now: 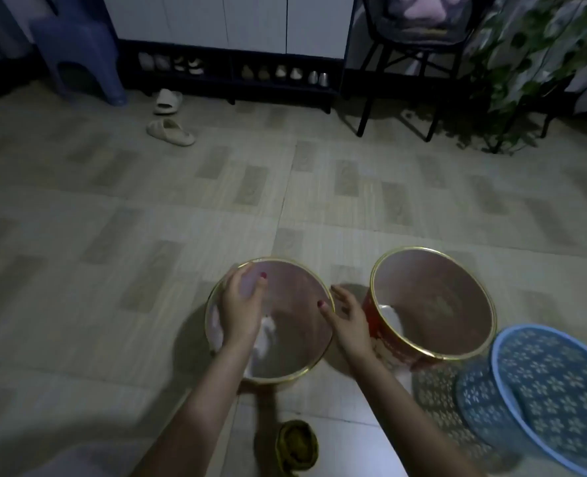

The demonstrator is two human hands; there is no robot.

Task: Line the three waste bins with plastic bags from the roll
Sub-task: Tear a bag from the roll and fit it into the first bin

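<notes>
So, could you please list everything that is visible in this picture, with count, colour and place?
gold-rimmed bins: 2, red, floor centre; the left one holds a clear bag
blue bin: 1, floral pattern, lower right
bag roll: 1, yellowish, floor at bottom
slippers: 2, beige, floor upper left
stool: 1, blue, top left
shoe rack: 1, dark, with shoes, top centre
chair: 1, black, top right
plant: 1, green, right
left hand: inside left bin, on the bag
right hand: at that bin's right rim
</notes>
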